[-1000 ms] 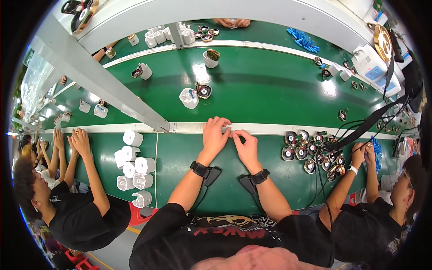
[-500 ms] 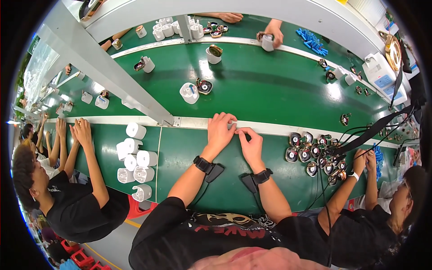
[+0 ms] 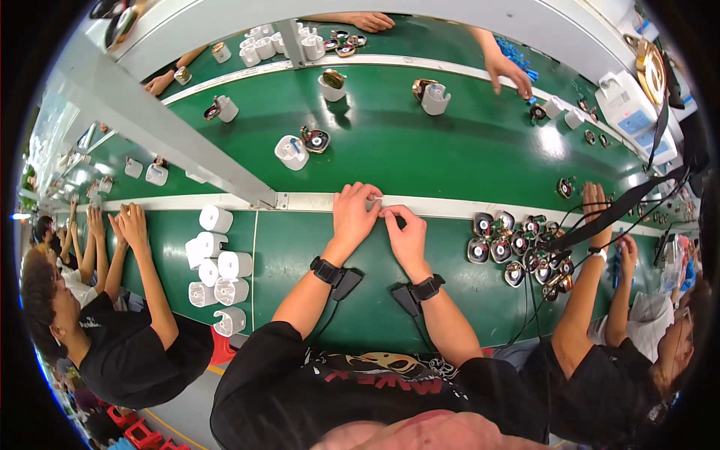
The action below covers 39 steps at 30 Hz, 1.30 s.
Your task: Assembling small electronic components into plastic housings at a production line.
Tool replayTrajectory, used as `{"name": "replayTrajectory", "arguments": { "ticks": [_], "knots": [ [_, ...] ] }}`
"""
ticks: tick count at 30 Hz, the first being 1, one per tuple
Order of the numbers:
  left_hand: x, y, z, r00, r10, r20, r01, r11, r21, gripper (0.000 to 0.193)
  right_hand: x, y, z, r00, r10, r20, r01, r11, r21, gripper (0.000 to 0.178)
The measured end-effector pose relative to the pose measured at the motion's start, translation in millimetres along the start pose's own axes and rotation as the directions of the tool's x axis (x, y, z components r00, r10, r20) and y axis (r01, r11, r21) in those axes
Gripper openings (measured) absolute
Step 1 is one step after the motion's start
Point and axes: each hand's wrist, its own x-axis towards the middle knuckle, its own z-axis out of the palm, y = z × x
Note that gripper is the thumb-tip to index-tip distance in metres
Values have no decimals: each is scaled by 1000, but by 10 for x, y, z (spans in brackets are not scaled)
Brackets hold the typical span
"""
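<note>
Resting at the pale rail (image 3: pixel 315 201)

Left hand (image 3: pixel 355 214) and right hand (image 3: pixel 406 235), loosely curled, meet or nearly meet there; whether they hold anything small cannot be told. White housings (image 3: pixel 235 265) lie to the left, speaker units (image 3: pixel 500 250) to the right, where a black strap (image 3: pixel 634 201) crosses them in view. A rightward sweep could snag the strap and scatter the units.

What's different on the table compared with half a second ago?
The hand across the table let go of a white cup, now nearer the wearer, and moved right. At right, a neighbour's hand reached forward. The wearer's left hand and right hand stayed close together at the pale ledge.
</note>
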Motion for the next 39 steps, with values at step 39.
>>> {"name": "replayTrajectory", "arguments": {
  "ticks": [39],
  "knots": [
    [-28,-47,23,1000,3,-12,-3,999,-42,15,-12,6,-57,997,-35,73,39,998,-53,12]
  ]
}}
